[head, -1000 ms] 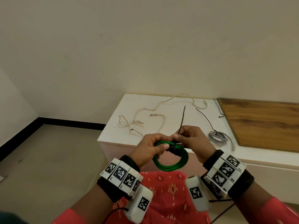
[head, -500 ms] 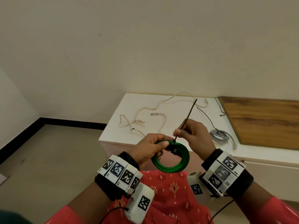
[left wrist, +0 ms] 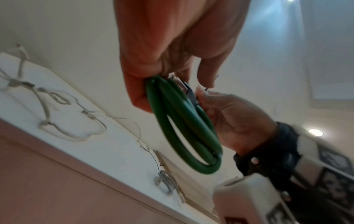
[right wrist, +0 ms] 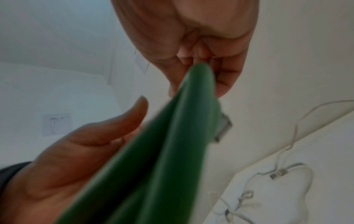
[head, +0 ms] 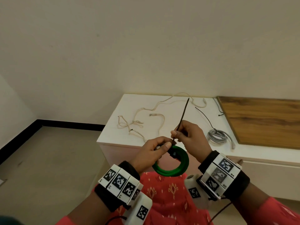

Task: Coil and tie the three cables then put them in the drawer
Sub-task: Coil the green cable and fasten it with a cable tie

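White cabinet top [head: 113,133] carries a loose cream cable [head: 159,117] sprawling across its left and far side, a thin black cable [head: 204,116] mid-right, a coiled grey cable [head: 217,136] near right, with a wooden panel [head: 263,122] further right.

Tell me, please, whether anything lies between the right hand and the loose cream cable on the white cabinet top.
Nothing visible does. The right hand pinches a dark cable tie at the green coil, which the left hand grips. The cream cable lies loose on the cabinet top just beyond, with only bare surface before it.
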`<control>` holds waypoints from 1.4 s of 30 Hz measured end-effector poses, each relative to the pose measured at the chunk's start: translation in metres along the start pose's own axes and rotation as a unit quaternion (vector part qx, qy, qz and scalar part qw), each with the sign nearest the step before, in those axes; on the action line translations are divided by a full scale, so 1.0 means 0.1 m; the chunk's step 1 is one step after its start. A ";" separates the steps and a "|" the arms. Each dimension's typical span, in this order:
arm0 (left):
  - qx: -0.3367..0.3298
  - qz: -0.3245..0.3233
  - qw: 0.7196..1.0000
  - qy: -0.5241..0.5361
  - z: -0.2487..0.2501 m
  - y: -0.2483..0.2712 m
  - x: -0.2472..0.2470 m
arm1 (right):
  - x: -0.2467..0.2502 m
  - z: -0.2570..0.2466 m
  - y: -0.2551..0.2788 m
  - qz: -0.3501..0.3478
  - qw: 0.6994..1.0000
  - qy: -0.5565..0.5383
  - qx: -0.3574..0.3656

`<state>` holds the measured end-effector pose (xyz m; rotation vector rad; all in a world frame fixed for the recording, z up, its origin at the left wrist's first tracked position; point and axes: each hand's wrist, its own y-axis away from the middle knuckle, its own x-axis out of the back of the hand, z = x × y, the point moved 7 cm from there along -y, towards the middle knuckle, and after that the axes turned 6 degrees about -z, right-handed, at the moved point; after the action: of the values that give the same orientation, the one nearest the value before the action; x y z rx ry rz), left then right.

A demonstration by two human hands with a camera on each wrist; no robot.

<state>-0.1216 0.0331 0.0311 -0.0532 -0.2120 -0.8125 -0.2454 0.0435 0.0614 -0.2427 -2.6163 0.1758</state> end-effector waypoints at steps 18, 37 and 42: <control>0.033 0.133 0.990 0.025 -0.20 -0.15 0.09 | -0.03 -0.05 0.02 0.023 0.998 0.038 0.034; -0.024 0.105 0.994 0.002 -0.21 -0.15 0.08 | -0.01 0.34 -0.07 -0.040 0.983 -0.160 -0.087; -0.017 0.150 0.985 0.084 -0.33 -0.20 0.21 | -0.08 0.46 -0.07 -0.139 0.974 -0.121 -0.131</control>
<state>-0.1163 0.0002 0.0029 -0.0468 -0.0292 -0.5157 -0.2625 0.0313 0.0190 0.0623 -2.8768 -0.2533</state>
